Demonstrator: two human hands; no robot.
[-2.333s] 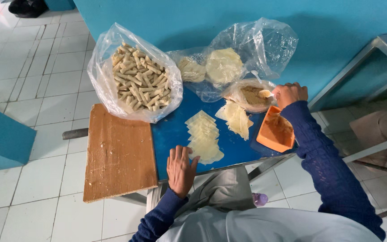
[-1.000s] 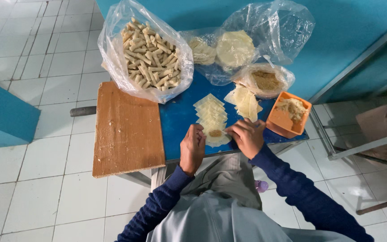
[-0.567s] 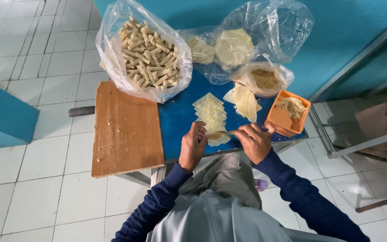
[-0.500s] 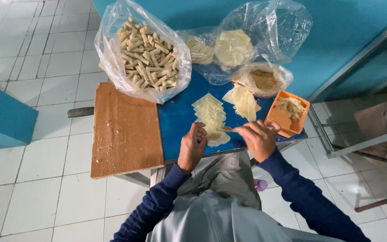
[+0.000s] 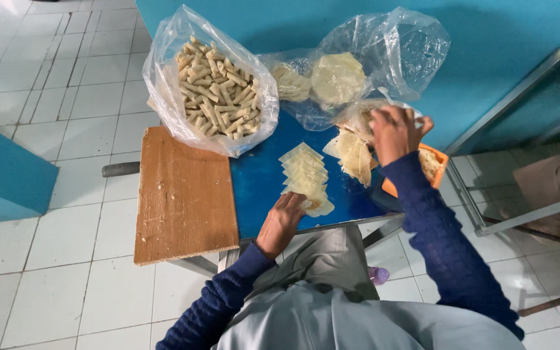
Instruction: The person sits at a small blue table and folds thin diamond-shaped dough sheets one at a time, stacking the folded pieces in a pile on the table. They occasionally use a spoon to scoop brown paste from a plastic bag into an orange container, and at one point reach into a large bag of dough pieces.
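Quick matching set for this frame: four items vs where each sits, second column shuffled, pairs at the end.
1. bag of rolled sticks
2. wooden board
3. left hand
4. right hand

A. raised over the far right bag, beside the orange tub
B. table's left part, bare
C. far left of the table, behind the board
D. near end of the wrapper row

Pairs: 1-C, 2-B, 3-D, 4-A
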